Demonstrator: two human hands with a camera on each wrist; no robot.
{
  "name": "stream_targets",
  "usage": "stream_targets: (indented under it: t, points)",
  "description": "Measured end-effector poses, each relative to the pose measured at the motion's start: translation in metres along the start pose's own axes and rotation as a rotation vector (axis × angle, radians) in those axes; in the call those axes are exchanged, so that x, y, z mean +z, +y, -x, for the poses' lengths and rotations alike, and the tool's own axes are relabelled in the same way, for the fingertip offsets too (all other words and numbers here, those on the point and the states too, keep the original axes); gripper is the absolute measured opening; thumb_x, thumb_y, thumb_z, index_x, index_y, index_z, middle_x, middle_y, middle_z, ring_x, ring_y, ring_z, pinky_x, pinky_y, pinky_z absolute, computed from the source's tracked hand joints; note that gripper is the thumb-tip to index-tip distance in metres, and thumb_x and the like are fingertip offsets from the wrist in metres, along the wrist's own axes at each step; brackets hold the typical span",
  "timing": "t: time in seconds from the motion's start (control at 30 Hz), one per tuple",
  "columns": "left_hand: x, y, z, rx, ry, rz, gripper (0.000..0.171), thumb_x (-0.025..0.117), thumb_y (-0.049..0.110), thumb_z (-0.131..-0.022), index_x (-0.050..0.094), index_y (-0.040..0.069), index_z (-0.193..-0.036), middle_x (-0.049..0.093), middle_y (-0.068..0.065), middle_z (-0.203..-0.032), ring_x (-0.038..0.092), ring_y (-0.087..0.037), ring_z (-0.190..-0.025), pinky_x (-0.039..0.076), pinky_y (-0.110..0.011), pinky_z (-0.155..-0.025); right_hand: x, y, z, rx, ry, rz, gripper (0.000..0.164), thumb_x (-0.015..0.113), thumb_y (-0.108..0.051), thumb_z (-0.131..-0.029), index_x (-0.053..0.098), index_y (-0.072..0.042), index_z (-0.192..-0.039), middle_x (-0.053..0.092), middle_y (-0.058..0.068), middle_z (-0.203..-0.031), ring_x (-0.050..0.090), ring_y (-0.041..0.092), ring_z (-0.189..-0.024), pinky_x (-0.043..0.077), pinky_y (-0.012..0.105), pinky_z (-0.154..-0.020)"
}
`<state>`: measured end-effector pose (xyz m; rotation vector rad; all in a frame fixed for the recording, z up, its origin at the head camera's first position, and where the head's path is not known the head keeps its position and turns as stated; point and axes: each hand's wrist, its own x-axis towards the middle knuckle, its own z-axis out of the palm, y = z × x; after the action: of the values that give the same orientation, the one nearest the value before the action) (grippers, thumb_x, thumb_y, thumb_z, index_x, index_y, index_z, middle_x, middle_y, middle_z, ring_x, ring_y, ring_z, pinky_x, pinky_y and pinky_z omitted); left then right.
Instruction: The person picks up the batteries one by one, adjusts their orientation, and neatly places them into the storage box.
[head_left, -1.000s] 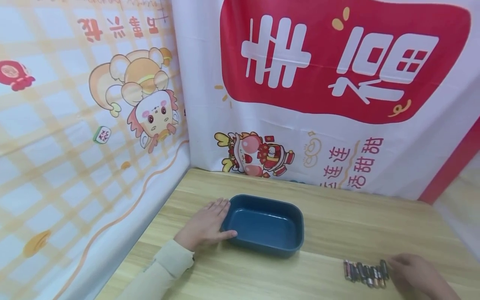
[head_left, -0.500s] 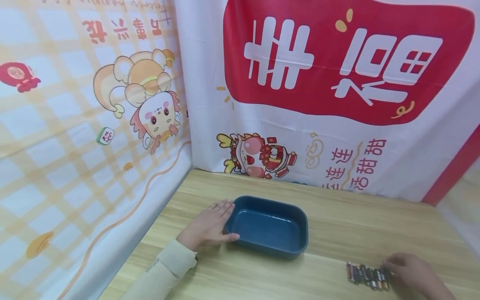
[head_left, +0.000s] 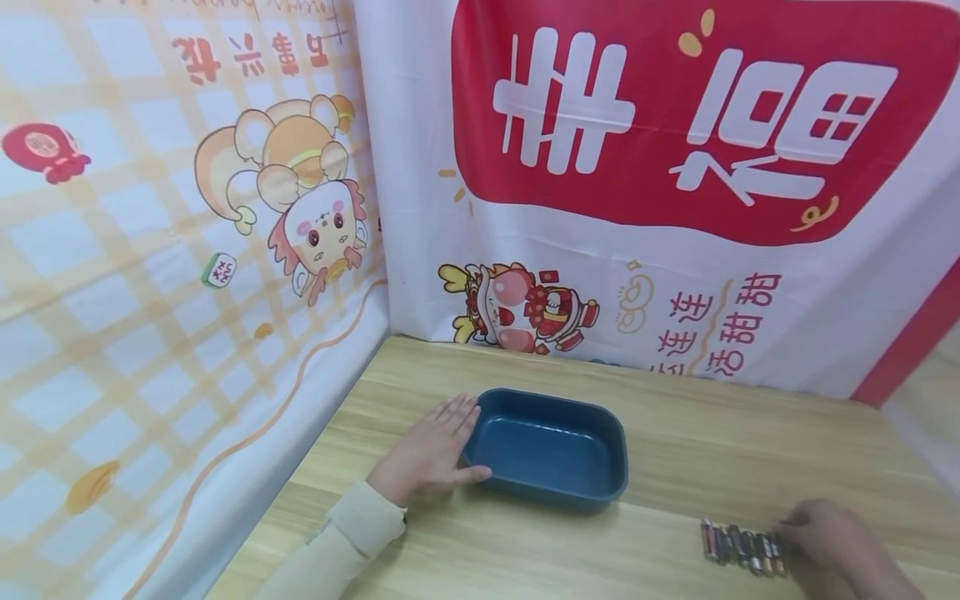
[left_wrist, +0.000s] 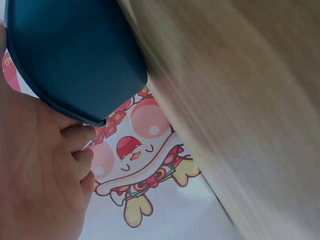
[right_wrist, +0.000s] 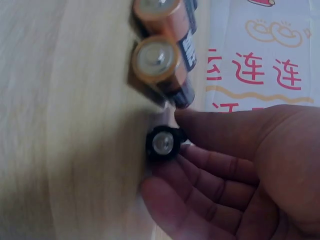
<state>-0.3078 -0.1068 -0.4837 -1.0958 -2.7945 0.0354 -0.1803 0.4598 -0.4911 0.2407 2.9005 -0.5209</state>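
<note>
A dark blue rectangular container (head_left: 547, 496) with rounded corners sits on the wooden table. My left hand (head_left: 431, 446) rests against its left end in the head view, fingers fairly straight along the rim and thumb at the near corner. In the left wrist view that hand (left_wrist: 42, 165) touches the container's rim (left_wrist: 55, 105). At the right, several small batteries (head_left: 738, 548) lie side by side in a row. My right hand (head_left: 828, 537) is at the row's right end. In the right wrist view its thumb and fingers pinch a black-ended battery (right_wrist: 163, 143), beside copper-topped batteries (right_wrist: 156, 59).
A wooden table (head_left: 660, 458) spans the front. A white cloth with red and cartoon prints (head_left: 405, 208) hangs behind it, and a yellow-checked cloth (head_left: 135, 333) hangs along the left side.
The head view has shifted slightly, so everything sits a little further right. My right hand has closed in on the battery at the row's right end. The left hand stays on the container.
</note>
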Motion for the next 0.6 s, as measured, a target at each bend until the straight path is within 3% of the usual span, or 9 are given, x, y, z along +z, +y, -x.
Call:
stream_targets:
  t: [0.2, 0.4, 0.6]
  points:
    - [-0.002, 0.003, 0.0, -0.009, -0.025, -0.027, 0.104, 0.02, 0.082, -0.086, 0.02, 0.004, -0.155, 0.013, -0.01, -0.161, 0.004, -0.027, -0.147, 0.008, -0.04, -0.118, 0.001, 0.002, -0.002, -0.06, 0.029, 0.025, 0.026, 0.071, -0.027, -0.085, 0.07, -0.001, -0.086, 0.066, 0.009, -0.08, 0.061, 0.024, -0.072, 0.051, 0.053, -0.067]
    - [-0.001, 0.005, 0.0, -0.01, -0.018, -0.013, 0.103, 0.02, 0.082, -0.087, 0.02, 0.004, -0.155, 0.016, -0.012, -0.16, 0.006, -0.028, -0.147, 0.009, -0.041, -0.118, 0.003, 0.012, -0.009, -0.052, 0.004, -0.044, 0.035, 0.067, -0.031, -0.089, 0.069, 0.003, -0.095, 0.068, 0.014, -0.087, 0.064, 0.032, -0.081, 0.05, 0.056, -0.071]
    - [-0.001, 0.005, 0.0, -0.019, -0.017, -0.008, 0.102, 0.023, 0.08, -0.088, 0.02, 0.004, -0.155, 0.015, -0.011, -0.161, 0.006, -0.028, -0.147, 0.009, -0.041, -0.118, 0.003, 0.013, -0.011, -0.146, 0.054, -0.12, 0.034, 0.063, -0.032, -0.094, 0.07, 0.0, -0.102, 0.069, 0.012, -0.094, 0.064, 0.032, -0.087, 0.05, 0.057, -0.077]
